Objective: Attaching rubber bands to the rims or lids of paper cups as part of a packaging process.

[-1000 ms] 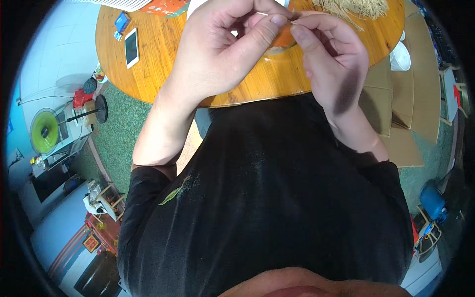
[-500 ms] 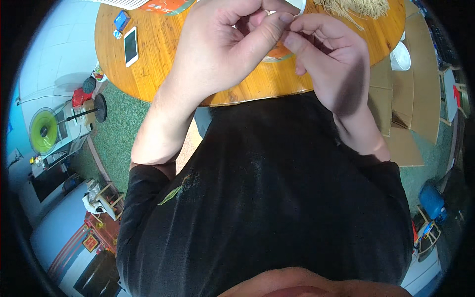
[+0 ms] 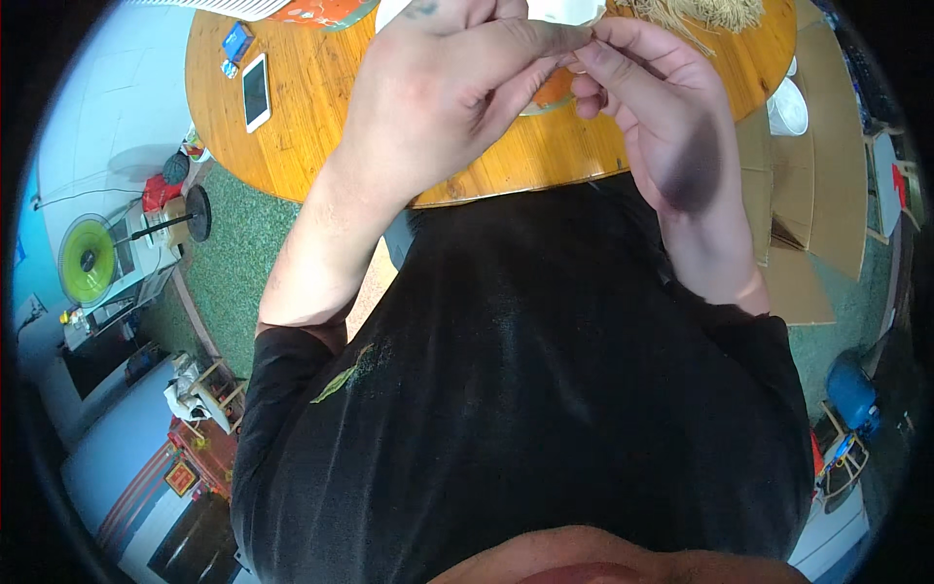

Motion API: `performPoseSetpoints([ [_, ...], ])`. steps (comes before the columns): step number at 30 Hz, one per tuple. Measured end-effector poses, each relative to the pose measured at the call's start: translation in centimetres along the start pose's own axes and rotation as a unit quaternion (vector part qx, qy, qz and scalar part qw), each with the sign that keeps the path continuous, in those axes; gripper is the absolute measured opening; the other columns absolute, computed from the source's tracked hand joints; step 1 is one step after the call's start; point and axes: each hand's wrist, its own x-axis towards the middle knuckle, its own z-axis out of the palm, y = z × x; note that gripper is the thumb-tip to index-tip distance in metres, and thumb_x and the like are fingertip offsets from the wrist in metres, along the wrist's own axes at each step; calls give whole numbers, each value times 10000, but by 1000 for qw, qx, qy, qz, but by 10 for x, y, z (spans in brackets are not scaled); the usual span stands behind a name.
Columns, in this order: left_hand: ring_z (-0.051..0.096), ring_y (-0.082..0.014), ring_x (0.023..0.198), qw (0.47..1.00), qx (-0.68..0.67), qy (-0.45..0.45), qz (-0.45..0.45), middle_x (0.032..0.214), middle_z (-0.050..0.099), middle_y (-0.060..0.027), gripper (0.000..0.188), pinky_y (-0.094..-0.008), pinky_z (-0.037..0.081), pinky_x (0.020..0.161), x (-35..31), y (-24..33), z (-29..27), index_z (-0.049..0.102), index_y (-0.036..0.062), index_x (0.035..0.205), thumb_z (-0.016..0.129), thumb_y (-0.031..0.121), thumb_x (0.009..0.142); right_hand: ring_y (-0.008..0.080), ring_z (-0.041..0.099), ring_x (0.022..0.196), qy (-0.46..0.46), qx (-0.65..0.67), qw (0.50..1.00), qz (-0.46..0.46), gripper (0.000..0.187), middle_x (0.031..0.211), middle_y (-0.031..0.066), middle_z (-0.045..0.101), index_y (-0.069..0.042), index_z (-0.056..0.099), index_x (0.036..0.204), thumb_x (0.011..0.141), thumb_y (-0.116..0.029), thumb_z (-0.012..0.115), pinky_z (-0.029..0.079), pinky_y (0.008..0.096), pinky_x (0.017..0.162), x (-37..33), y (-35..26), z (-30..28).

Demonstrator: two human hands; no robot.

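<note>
Above the near part of a round wooden table [image 3: 321, 146], my two hands meet at the fingertips. My left hand [image 3: 457, 83] is closed, with thumb and forefinger pinched together and its back toward me. Opposite it, my right hand [image 3: 657, 92] pinches at the same spot with thumb and forefinger. What lies between the fingertips is too small to make out. Under the hands an orange-patterned dish [image 3: 553, 95] shows in part. A white container's rim [image 3: 569, 10] appears just beyond them, mostly hidden. A bundle of pale strings [image 3: 696, 12] lies at the far right.
A white phone [image 3: 256, 92] and a small blue box [image 3: 237, 41] lie on the table's left. An orange dish [image 3: 321, 10] stands at the far edge. Right of the table are opened cardboard [image 3: 812, 185] and a white bucket [image 3: 787, 109]. A fan [image 3: 88, 260] stands left.
My left hand has rolled over, so its back now faces me more. The pinching fingertips have shifted slightly right and away, and my right hand has moved slightly with them.
</note>
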Motion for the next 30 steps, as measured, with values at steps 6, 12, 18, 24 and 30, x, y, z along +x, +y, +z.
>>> performPoseSetpoints([
  [6, 555, -243, 700, 964, 170, -182, -95, 801, 521, -90, 179, -356, 447, 579, 11, 19, -21, 724, 19, 957, 794, 6, 792, 131, 646, 901, -36, -1, 999, 4, 200, 1044, 76, 726, 26, 688, 1175, 1011, -74, 634, 507, 276, 823, -3, 4, -2],
  [12, 583, -299, 709, 965, 179, -168, -90, 837, 535, -141, 162, -400, 474, 571, 10, 17, -15, 606, -8, 874, 758, 15, 822, 120, 666, 924, -34, -107, 993, -33, 190, 1061, 71, 725, 21, 688, 1171, 996, -41, 646, 523, 257, 817, -4, 4, 2],
  [18, 597, -305, 728, 994, 25, -53, -88, 854, 549, -146, 153, -348, 476, 620, -10, -16, 7, 581, -7, 912, 724, 22, 866, 115, 688, 864, 10, -160, 981, -111, 177, 1028, 74, 727, 25, 711, 1120, 947, -10, 719, 540, 226, 750, -6, -7, 21],
  [24, 532, -87, 713, 784, -272, -114, -547, 847, 599, 5, 81, -228, 419, 646, 3, 4, -10, 632, 3, 987, 625, 80, 1011, 260, 687, 785, 94, -333, 928, -139, 179, 944, 139, 672, -3, 671, 937, 803, 103, 724, 544, 323, 684, -5, -28, 30],
  [30, 498, -33, 646, 692, -371, -77, -614, 798, 623, 35, 132, -197, 371, 571, 5, -3, -16, 690, -10, 1054, 587, 70, 1033, 244, 681, 769, 95, -394, 860, -311, 156, 900, 151, 675, 27, 683, 917, 786, 82, 748, 532, 314, 661, -9, -18, 28],
])
